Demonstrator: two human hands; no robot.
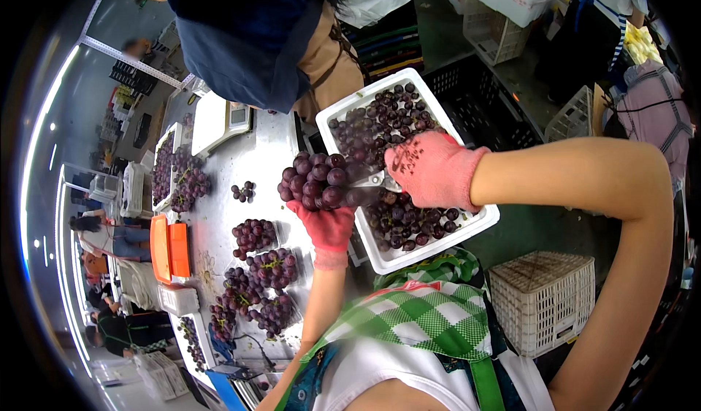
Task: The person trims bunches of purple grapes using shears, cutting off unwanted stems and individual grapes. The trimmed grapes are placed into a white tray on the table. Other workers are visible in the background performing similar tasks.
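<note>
My left hand [327, 230], in a reddish-pink knit glove, holds up a bunch of dark purple grapes [315, 181]. In my right hand [430, 167], gloved in pink with dark print on it, is a pair of scissors [375, 180]. The scissor blades point left at the bunch, and their tips are blurred among its grapes. Under my right hand sits a white foam box [386, 260] containing many loose grapes [408, 230]. Left of my left hand, bunches of grapes in clear trays [274, 266] lie on a metal table [213, 235].
A small grape cluster [243, 192], a weighing scale [222, 123] and an orange container [170, 249] are on the table. Another person [246, 44] stands close at the far side. Black crates [482, 98] lie beyond the foam box; a pale plastic crate [542, 301] stands at right.
</note>
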